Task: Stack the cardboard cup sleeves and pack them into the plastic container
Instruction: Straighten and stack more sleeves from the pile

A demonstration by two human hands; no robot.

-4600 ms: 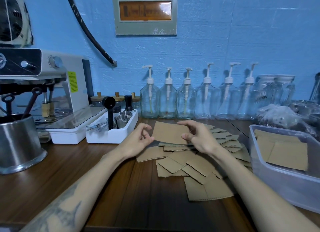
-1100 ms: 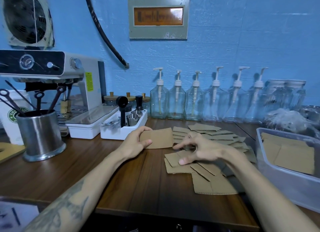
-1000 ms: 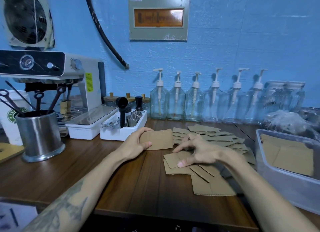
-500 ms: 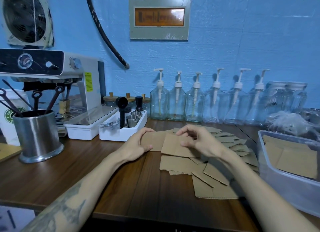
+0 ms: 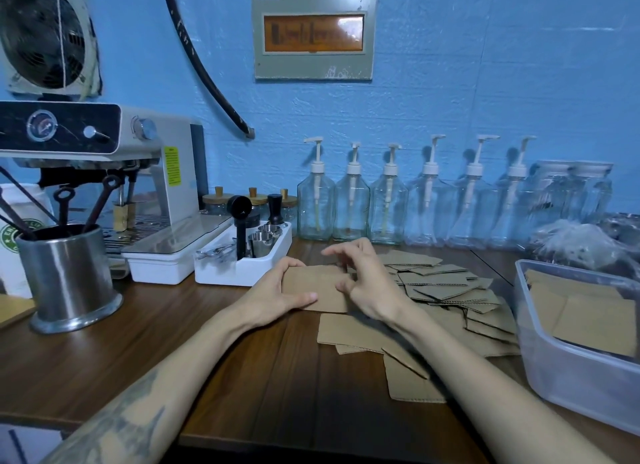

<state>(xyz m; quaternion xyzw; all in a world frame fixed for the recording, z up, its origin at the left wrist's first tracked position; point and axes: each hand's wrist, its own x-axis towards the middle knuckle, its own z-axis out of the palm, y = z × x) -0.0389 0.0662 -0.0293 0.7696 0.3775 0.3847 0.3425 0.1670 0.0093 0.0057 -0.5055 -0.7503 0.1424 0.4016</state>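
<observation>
Matt corrugated cardboard sleeves [image 5: 446,287] lay on glossy dark wood worktop [image 5: 270,370], beside a frosted plastic container [image 5: 571,377] and brushed-metal pot [image 5: 67,276].

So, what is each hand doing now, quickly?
Left hand: grips the stack of sleeves.
Right hand: fingers curled at the stack; grip cannot be told.

We see a dim room with soft light from above. The wall panel [image 5: 313,32] glows orange with a white glare spot. Edges bend outward. The plastic container [image 5: 568,366] looks a bit blurry.
</observation>
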